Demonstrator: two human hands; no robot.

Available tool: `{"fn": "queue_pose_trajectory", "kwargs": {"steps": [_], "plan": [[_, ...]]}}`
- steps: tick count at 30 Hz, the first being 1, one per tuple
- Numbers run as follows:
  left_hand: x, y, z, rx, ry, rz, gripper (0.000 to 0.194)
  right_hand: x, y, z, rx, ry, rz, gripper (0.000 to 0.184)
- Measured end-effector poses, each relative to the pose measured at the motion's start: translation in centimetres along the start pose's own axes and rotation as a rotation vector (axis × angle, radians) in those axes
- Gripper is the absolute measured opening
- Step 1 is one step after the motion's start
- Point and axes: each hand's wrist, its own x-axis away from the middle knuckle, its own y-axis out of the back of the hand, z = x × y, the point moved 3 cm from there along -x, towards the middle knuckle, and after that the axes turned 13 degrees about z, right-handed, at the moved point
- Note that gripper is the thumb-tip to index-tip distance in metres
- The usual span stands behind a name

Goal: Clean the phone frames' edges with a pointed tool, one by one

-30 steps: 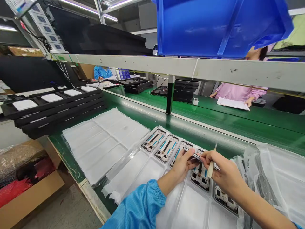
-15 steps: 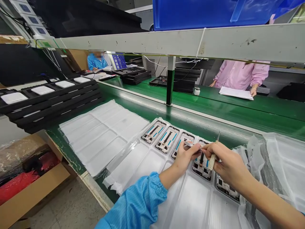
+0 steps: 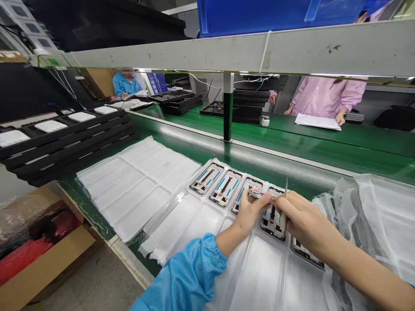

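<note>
The left hand [image 3: 249, 211] pinches a slim metal strip [image 3: 256, 195] between clenched fingertips. The right hand [image 3: 308, 224] grips a pointed pick [image 3: 283, 218], with a phone frame [image 3: 271, 225] just beneath its fingers.

readable text: none | white-box labels [image 3: 19, 11]: too small to read

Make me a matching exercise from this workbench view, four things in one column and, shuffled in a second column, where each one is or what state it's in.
Things:
1. Right hand
2. Blue plastic bin
3. Stacked black foam trays
4. Co-worker in a pink coat

Places and states:
A. At the bench's left side, holding white pads
B. Beyond the far green belt, beside white papers
C. Gripping a pointed tool with a pale handle
D. Overhead, above the grey rail

Pairs: 1-C, 2-D, 3-A, 4-B
</note>
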Motion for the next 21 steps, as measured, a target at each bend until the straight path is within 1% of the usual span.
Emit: {"fn": "queue_pose_trajectory", "kwargs": {"steps": [3,7,11,16,21], "plan": [[0.05,-0.1,-0.1,-0.02,-0.004,-0.006,0.073,-0.02,0.19,0.31,0.035,0.01,0.009,0.032],[0.13,-0.25,-0.2,-0.03,-0.009,-0.002,0.074,0.12,-0.06,0.19,0.002,-0.002,-0.022,0.033],[0.26,-0.38,-0.29,-0.037,0.004,0.002,0.072,0.4,-0.52,-0.19,-0.041,-0.003,-0.012,0.032],[0.31,-0.37,-0.27,-0.029,0.023,0.013,0.073,0.26,-0.29,-0.26,-0.022,0.0,-0.026,0.031],[0.12,-0.01,-0.03,-0.029,0.036,0.025,0.068,-0.2,-0.19,-0.37,-0.129,-0.052,-0.061,0.024]]}}
